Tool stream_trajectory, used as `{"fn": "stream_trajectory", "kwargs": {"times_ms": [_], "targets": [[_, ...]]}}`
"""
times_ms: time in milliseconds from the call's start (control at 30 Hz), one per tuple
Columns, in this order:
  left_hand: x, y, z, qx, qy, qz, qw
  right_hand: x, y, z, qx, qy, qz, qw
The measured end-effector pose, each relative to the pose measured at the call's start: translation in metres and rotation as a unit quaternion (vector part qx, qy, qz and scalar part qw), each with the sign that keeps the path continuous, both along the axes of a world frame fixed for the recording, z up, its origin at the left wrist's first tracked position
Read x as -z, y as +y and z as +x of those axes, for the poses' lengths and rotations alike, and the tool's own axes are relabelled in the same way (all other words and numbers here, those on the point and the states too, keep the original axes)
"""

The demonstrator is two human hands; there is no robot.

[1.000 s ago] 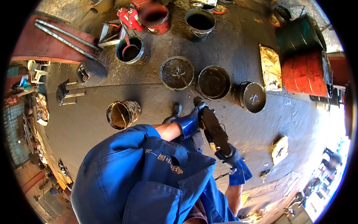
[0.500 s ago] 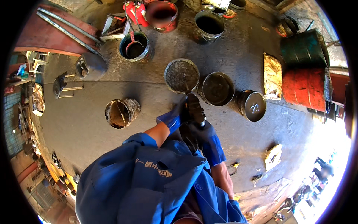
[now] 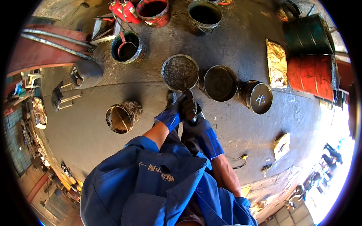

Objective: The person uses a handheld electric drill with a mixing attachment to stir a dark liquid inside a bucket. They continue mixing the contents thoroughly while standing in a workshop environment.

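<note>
Both my hands wear blue gloves, dark with grime over the fingers. My left hand (image 3: 172, 113) is closed around the far end of a dark, bulky hand-held power tool (image 3: 189, 107). Closer to my body, my right hand (image 3: 201, 130) grips the same tool at its near side. The tool's exact kind is hard to make out. Just beyond it stands a bucket (image 3: 180, 71) filled with dark, speckled material. To its right is a second bucket (image 3: 221, 83) with dark contents. Part of a dark boot shows beside my left hand.
A third dark bucket (image 3: 261, 98) stands farther right, and a dirty tilted bucket (image 3: 123, 116) at left. Behind are a bucket with a red-handled ladle (image 3: 127, 48), a red bucket (image 3: 154, 13) and fire extinguishers (image 3: 124, 11). Red (image 3: 312, 77) and green drums (image 3: 307, 35) lie at right.
The view has shifted a little, and the tool is now nearer the left bucket's front edge. A thin rod seen over that bucket earlier no longer shows. Both hands keep their grip.
</note>
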State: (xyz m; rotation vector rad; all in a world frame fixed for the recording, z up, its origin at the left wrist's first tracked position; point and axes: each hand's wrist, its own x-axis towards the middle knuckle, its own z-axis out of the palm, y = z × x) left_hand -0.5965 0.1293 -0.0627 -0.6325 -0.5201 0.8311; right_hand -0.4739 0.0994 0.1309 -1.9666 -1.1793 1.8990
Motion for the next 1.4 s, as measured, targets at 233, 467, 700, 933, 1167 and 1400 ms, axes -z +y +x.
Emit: {"fn": "stream_trajectory", "kwargs": {"times_ms": [233, 467, 700, 933, 1167, 1400], "targets": [[-0.028, 0.021, -0.019, -0.012, -0.065, -0.009, 0.998, 0.006, 0.021, -0.04, 0.05, -0.036, -0.048, 0.997], [-0.023, 0.041, -0.041, 0.08, 0.034, -0.002, 0.996, 0.036, 0.024, -0.06, 0.094, -0.002, -0.03, 0.995], [-0.025, 0.047, -0.044, 0.057, -0.071, -0.035, 0.995, 0.047, 0.026, -0.062, -0.003, -0.064, -0.093, 0.994], [-0.008, 0.046, -0.055, 0.104, 0.012, -0.008, 0.994, 0.055, 0.031, -0.062, -0.017, -0.083, -0.058, 0.995], [0.019, 0.034, -0.056, 0.032, -0.009, -0.041, 0.999, 0.073, 0.028, -0.068, -0.017, -0.088, 0.009, 0.996], [0.047, 0.036, -0.078, 0.197, 0.199, -0.1, 0.955, 0.075, 0.032, -0.064, -0.06, -0.093, 0.033, 0.993]]}}
